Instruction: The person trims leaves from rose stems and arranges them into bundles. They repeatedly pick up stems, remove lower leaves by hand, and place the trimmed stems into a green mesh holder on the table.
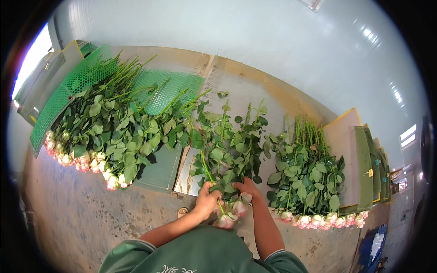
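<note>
My left hand (208,200) is closed around the green stem of a pink-and-white rose (227,220), whose head hangs near my shirt. My right hand (246,188) grips leafy stems just above another pale pink rose (240,208). Their leafy stems (235,146) reach away from me over the table. On the left lies a large pile of roses (116,129), stems pointing away and heads over the near edge. To the right rests another bunch of roses (307,170), its heads lined up along the near edge.
Green plastic mesh (170,85) lies under the left stems, and more mesh curves up at the far left. Clipped dark green panels (365,167) stand at the right. Handwritten marks run along the metal tabletop (232,80). A pale wall (239,27) rises behind it.
</note>
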Demonstrator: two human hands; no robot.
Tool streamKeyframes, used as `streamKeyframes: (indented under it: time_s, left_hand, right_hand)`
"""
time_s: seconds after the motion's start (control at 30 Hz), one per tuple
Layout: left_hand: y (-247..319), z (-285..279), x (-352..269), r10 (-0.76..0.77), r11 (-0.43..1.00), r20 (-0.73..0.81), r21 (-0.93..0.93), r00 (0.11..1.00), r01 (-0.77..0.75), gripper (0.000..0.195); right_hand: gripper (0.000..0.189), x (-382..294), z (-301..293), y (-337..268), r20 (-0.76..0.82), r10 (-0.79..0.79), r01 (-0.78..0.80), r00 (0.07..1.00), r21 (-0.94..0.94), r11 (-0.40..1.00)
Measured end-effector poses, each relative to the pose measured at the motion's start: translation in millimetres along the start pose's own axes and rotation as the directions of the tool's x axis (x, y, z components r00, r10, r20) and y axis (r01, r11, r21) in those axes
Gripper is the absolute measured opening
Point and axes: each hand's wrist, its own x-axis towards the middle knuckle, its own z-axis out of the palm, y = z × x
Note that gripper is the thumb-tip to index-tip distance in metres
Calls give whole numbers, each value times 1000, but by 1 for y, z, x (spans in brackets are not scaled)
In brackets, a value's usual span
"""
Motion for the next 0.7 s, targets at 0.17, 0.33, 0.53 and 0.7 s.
streamKeyframes:
  time_s: [0.17, 0.33, 0.53, 0.7]
  left_hand:
    - [49, 40, -65, 209, 895, 368, -446, 906, -26, 24]
    - [57, 49, -50, 160, 973, 476, -222, 865, -58, 27]
    - [24, -2, 73, 74, 951, 5, 302, 997, -72, 24]
    - [-11, -4, 99, 434, 537, 145, 751, 889, -385, 56]
  right_hand:
    - [32, -10, -21, -8, -142, -85, 87, 986, 5, 996]
    - [34, -55, -56, -46, -233, -150, 176, 961, 95, 980]
    - [31, -157, -108, -68, -425, -352, 376, 834, -29, 926]
    - [23, -207, -180, -54, -409, -478, 429, 778, -211, 878]
